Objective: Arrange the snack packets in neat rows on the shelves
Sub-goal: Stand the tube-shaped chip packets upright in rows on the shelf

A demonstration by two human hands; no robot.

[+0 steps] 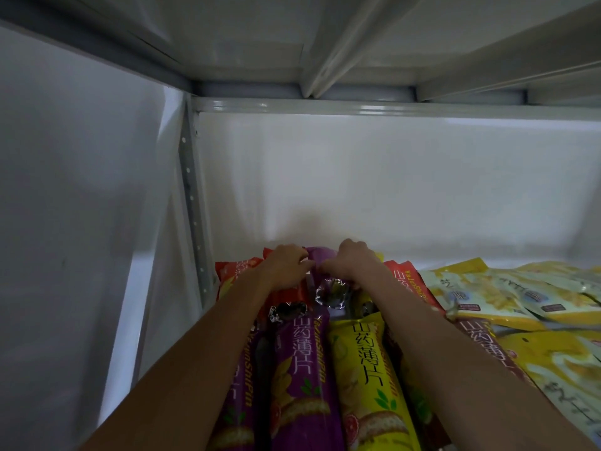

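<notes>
While both hands (317, 266) pinch it, purple packet (317, 255), crumpled, behind upright rows.

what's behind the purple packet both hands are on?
Behind the rear purple packet, gripped by the left hand and right hand, only the white back panel shows. The packet and hands cover the shelf floor there.

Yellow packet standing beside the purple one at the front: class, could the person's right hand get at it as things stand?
Probably yes. The yellow packet stands uncovered just left of the right forearm. But the right hand grips a purple packet at the back together with the left hand, so it must release that first.
</notes>
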